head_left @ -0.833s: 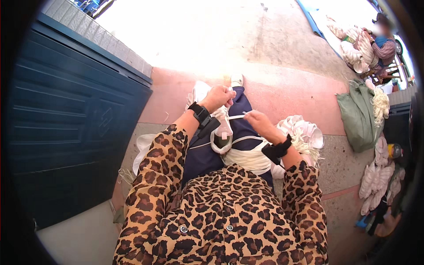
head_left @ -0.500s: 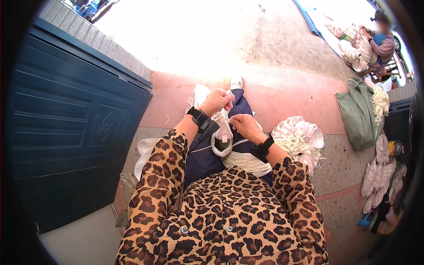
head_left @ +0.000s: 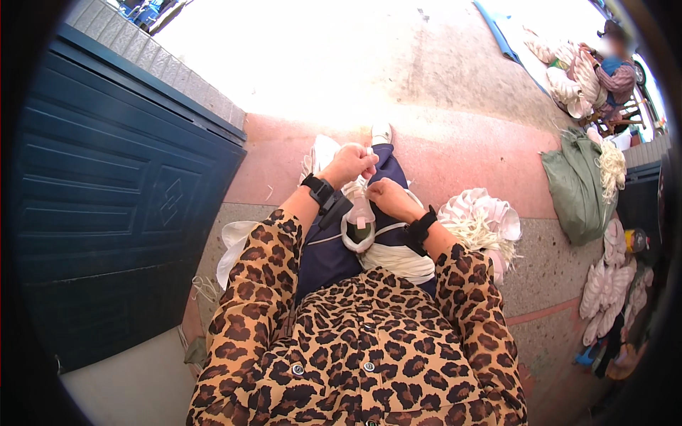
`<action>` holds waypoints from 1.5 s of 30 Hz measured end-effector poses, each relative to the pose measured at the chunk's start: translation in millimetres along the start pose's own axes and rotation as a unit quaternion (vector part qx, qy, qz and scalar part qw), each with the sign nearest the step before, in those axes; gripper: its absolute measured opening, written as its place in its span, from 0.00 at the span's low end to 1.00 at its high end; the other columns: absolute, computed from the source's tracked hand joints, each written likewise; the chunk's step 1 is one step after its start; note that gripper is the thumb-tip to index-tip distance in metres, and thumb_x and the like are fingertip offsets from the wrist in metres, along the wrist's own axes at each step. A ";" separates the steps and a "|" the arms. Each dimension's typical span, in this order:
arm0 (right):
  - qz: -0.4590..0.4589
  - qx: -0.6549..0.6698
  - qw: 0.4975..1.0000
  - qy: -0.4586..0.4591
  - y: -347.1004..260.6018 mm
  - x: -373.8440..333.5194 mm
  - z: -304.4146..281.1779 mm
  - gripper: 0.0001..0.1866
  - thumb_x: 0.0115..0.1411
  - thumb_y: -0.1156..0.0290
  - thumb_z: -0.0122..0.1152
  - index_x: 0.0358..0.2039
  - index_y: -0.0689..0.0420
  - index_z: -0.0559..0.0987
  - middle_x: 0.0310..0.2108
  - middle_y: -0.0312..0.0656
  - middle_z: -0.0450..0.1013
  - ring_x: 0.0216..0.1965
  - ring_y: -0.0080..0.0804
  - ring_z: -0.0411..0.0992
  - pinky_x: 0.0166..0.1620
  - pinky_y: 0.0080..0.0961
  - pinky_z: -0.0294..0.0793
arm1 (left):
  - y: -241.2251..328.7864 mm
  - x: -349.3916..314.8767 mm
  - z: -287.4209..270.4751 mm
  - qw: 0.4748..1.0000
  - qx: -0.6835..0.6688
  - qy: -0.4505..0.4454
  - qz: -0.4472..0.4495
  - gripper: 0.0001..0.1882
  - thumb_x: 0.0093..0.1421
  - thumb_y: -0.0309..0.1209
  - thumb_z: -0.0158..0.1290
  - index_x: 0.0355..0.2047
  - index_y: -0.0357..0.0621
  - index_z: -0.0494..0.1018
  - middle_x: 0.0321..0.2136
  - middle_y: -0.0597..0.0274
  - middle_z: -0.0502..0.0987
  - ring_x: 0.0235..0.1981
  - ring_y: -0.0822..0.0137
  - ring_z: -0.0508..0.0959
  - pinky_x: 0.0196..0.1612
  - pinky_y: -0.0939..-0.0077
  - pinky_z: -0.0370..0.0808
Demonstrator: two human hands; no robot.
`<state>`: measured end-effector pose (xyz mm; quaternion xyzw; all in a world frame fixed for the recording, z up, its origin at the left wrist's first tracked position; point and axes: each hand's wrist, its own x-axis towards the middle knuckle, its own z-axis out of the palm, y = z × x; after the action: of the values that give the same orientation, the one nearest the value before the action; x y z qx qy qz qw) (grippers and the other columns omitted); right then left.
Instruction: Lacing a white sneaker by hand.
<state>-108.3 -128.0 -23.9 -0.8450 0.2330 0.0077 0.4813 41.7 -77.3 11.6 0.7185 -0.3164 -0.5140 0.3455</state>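
Observation:
A white shoe lies over my lap between my hands, its round opening with a dark insole facing me. My left hand is closed above the far part of the shoe; a bit of white shows at its fingertips, too small to name. Close to the shoe's right side, my right hand is pinched, its fingertips by the lacing area; what they grip is hidden. A bundle of cream-coloured laces rests across my right thigh, beneath my right wrist.
Beside my right leg sits a pile of white shoes and loose laces. A green sack stands farther right, with more white pieces nearer me. A dark blue door is at left. Another person sits at far right among white bundles.
My right hand has shifted slightly up and to the left. My left hand and the shoe have hardly moved.

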 end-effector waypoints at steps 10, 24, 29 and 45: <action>-0.087 -0.127 0.986 0.065 -3.0 11.3 10.0 0.11 0.48 0.69 0.49 0.21 0.63 0.77 0.22 0.55 0.70 0.30 0.48 0.69 0.37 0.39 0.67 | -71.5 -51.8 4.9 0.986 0.068 0.132 0.074 0.21 0.53 0.20 0.41 0.49 0.29 0.60 0.25 0.56 0.76 0.28 0.73 0.74 0.33 0.80 0.70; -0.030 0.116 0.993 0.017 4.2 17.1 8.0 0.11 0.45 0.72 0.57 0.28 0.67 0.73 0.18 0.47 0.70 0.22 0.33 0.71 0.27 0.27 0.69 | -61.5 -62.0 17.8 0.987 -0.088 0.134 0.020 0.27 0.53 0.20 0.41 0.55 0.32 0.53 0.29 0.59 0.75 0.26 0.76 0.72 0.28 0.85 0.68; -0.015 0.197 0.980 -0.006 5.5 17.4 10.8 0.12 0.46 0.72 0.59 0.28 0.67 0.73 0.17 0.37 0.69 0.21 0.21 0.66 0.25 0.21 0.66 | -65.8 -58.3 17.9 0.984 -0.125 0.126 0.003 0.30 0.52 0.21 0.47 0.56 0.32 0.52 0.27 0.62 0.74 0.24 0.78 0.70 0.25 0.87 0.67; 0.105 0.501 0.825 0.239 39.0 -14.5 -26.3 0.09 0.54 0.64 0.59 0.24 0.56 0.77 0.20 0.31 0.71 0.22 0.13 0.65 0.24 0.13 0.60 | -175.1 -180.1 -150.5 0.933 0.035 0.344 -0.096 0.27 0.46 0.23 0.53 0.49 0.38 0.63 0.21 0.66 0.71 0.22 0.76 0.69 0.26 0.82 0.67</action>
<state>-142.4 -160.6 -37.9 -0.4334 0.3997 -0.2623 0.7640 154.3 192.6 -3.6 0.8901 -0.1253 -0.2542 0.3569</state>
